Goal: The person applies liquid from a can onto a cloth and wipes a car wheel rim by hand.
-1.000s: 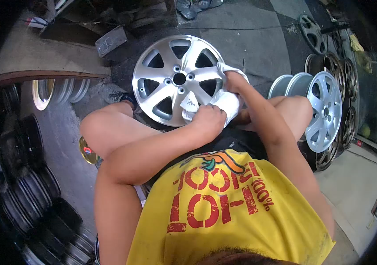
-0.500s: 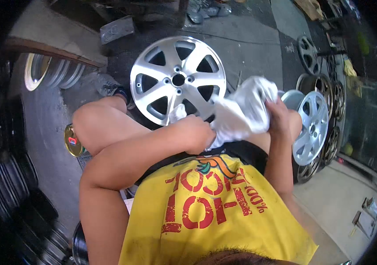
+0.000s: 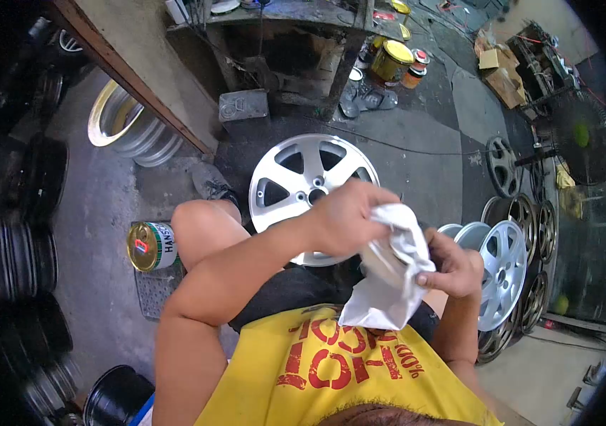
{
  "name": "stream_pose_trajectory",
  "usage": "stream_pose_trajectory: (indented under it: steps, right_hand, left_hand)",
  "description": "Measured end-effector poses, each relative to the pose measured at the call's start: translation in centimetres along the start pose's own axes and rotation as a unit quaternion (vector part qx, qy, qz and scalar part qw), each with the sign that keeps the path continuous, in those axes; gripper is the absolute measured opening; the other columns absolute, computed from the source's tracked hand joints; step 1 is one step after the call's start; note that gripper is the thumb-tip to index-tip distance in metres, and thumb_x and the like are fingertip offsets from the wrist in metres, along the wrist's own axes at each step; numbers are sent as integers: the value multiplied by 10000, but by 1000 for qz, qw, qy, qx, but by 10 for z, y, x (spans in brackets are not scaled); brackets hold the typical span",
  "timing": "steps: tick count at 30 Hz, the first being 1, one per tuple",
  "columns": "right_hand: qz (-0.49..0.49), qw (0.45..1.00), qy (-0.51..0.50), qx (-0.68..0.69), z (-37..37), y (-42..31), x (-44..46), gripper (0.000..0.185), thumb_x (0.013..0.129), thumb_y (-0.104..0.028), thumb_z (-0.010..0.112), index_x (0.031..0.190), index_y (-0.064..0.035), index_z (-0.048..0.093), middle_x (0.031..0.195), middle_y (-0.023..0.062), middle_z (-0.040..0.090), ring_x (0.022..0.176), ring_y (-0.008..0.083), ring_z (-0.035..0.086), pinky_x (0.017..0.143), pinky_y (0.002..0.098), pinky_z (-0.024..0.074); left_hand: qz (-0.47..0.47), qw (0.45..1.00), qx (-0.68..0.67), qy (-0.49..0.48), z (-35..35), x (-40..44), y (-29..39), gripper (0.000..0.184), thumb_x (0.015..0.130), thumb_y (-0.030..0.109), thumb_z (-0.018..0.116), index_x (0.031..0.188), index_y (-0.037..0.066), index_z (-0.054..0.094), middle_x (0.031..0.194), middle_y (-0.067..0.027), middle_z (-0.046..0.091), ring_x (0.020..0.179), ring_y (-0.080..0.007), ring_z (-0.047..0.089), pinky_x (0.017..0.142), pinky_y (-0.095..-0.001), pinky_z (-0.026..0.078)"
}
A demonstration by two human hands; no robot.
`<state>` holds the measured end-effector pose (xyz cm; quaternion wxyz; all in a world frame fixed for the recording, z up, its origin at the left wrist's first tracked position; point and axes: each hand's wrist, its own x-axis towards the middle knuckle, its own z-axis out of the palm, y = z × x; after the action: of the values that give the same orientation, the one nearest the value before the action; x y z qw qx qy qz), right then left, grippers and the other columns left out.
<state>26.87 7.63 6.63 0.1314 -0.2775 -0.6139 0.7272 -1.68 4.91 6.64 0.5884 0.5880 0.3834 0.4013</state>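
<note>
A white cloth (image 3: 386, 284) hangs crumpled in front of my yellow shirt, stretched between my two hands. My left hand (image 3: 349, 219) pinches its upper left part. On the other side, my right hand (image 3: 452, 264) grips the cloth's right edge between thumb and fingers. Below and beyond the hands, a silver alloy wheel (image 3: 311, 162) lies face up near my knees. My left forearm and hand cover part of its lower right side.
A paint can (image 3: 152, 246) stands left of my knee. Several wheels lean at the right, a silver one (image 3: 502, 275) in front. A fan (image 3: 581, 138) stands behind them. Ahead are a metal block (image 3: 243, 106), sandals (image 3: 368, 101) and more cans (image 3: 392, 62). Dark rims (image 3: 15, 255) are stacked left.
My view has tilted up, showing more floor ahead. The left hand has risen over the wheel, and the cloth has gone from bunched up high to hanging down between both hands.
</note>
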Motion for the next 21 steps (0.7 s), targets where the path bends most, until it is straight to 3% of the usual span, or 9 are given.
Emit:
stream_pose_trajectory:
  steps: [3,5,7,11,14,15,17,18,21]
  right_hand:
    - [121,930,-335,-91,-13,11,19,443,873,-131,792,1237,47,614,1164,102,707,1084,151,635,937,349,502]
    - [-26,936,-351,-3,5,36,19,479,863,-129,801,1268,47,616,1195,129,702,1130,219,645,972,378,490]
    - [-101,959,-266,-4,7,32,12,616,801,-129,840,1327,60,580,1245,148,683,1189,284,622,1033,399,449]
    - [-253,883,280,277,41,36,-20,831,809,-399,692,1456,43,417,1413,274,519,1277,413,553,1114,539,433]
    - [-281,815,487,140,0,35,-12,642,892,-235,635,1418,83,447,1323,249,585,1192,357,620,1075,459,471]
    - [-64,767,636,57,24,-2,14,600,913,-323,619,1369,56,528,1302,205,624,1160,348,622,1044,455,478]
    - [-123,760,579,-268,-11,49,48,420,902,-268,723,1109,88,642,1037,197,694,911,279,662,807,389,518]
    - [72,759,492,-421,-17,49,57,514,873,-341,736,1096,110,634,991,268,691,925,350,682,825,408,525]
    - [162,811,336,-450,-49,170,80,572,856,-446,718,1057,87,658,1053,310,682,978,434,671,864,473,518]
  left_hand:
    - [19,987,-137,80,-27,4,-10,131,868,108,717,927,-7,740,839,-58,729,805,-115,671,757,-306,523]
    - [-4,994,-82,71,-39,3,-12,338,853,29,727,1184,-10,670,1075,-94,719,989,-113,653,893,-301,522]
    - [135,977,-102,133,-28,12,-26,597,865,53,723,1417,36,495,1319,-136,606,1215,-146,567,992,-320,474]
    - [33,982,-98,-157,41,4,-60,1128,839,476,796,1621,97,76,1608,-202,317,1488,-305,322,1210,-391,269]
    - [-34,970,-135,-197,110,-20,-90,793,876,345,742,1513,53,370,1450,-213,520,1355,-306,501,1140,-405,363]
    - [-74,972,-35,-220,116,-21,-91,594,908,352,702,1366,32,497,1349,-231,582,1277,-330,557,1087,-421,406]
    - [-35,980,51,-191,136,-27,-133,499,954,355,622,1259,-35,555,1165,-298,656,1109,-433,639,958,-476,490]
    - [-70,979,85,-170,132,-23,-125,515,958,340,600,1273,-59,515,1137,-313,656,1074,-457,642,926,-492,501]
    - [-154,942,210,-211,117,-25,-109,482,938,236,533,1221,-141,430,1041,-366,648,1023,-500,644,890,-549,507]
